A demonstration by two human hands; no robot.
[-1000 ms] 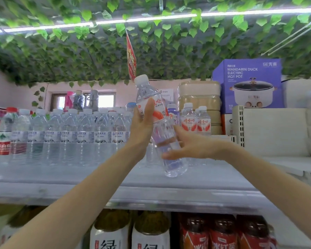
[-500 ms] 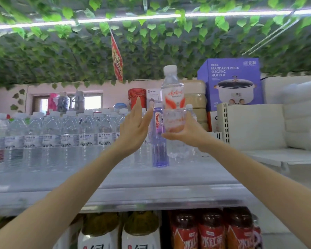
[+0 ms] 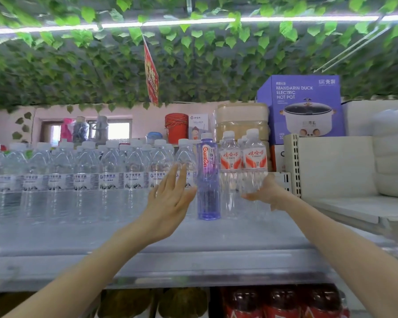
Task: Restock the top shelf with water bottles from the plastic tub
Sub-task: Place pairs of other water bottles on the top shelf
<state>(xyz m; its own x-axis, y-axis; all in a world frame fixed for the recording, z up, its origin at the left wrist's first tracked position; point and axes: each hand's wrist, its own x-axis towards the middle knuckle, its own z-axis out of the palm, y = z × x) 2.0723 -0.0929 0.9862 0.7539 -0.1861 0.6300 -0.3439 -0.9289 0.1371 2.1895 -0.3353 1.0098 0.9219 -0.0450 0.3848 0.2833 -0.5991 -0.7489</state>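
Note:
A clear water bottle (image 3: 254,166) with a red-and-white label stands on the grey top shelf (image 3: 147,253), right of a purple bottle (image 3: 207,180). My right hand (image 3: 265,191) grips the clear bottle's lower body from the right. A second red-labelled bottle (image 3: 229,161) stands between the two. My left hand (image 3: 170,198) hovers with straight fingers just left of the purple bottle, holding nothing. A long row of clear bottles (image 3: 85,175) with blue-white labels fills the shelf's left side. The plastic tub is out of view.
A purple hot-pot box (image 3: 306,106) and beige containers (image 3: 241,120) stand behind the bottles. A white perforated divider (image 3: 292,161) bounds the shelf on the right. Dark drink bottles (image 3: 278,304) fill the shelf below. Leafy vines and a red sign (image 3: 151,70) hang overhead.
My right hand lowered the red-labelled bottle from above the shelf to stand right of the purple one. My left hand let go of it and drew back left.

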